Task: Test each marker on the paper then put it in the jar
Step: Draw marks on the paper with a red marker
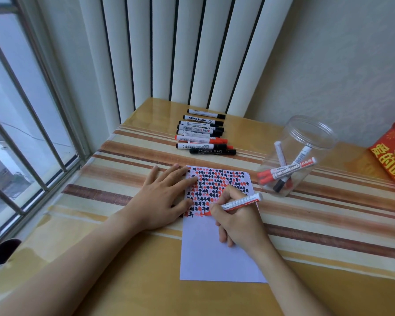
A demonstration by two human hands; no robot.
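From my head camera, looking down: my right hand point(235, 215) has its fingers point(217, 209) curled round a red marker point(242, 201), pinching it low near the tip. The tip is down on the paper point(214, 254), at the lower edge of the block of red and black test marks. The marker's long axis slants up and to the right, its back end pointing roughly toward the jar point(299, 156). I can't tell where its cap is.

My left hand point(162, 197) lies flat, fingers straight and spread, pressing the paper's left edge onto the desk point(146, 281).

The jar stands to the right of the paper and a little beyond it, near my right hand and well apart from my left. Its open mouth tilts up and away; a few markers already lean inside. So my writing hand is the nearer one, and the marker already points roughly that way. I judge the drop needs a lift and a swing right.

The untested markers point(203, 133) lie in a row beyond the paper, long axes running left to right.
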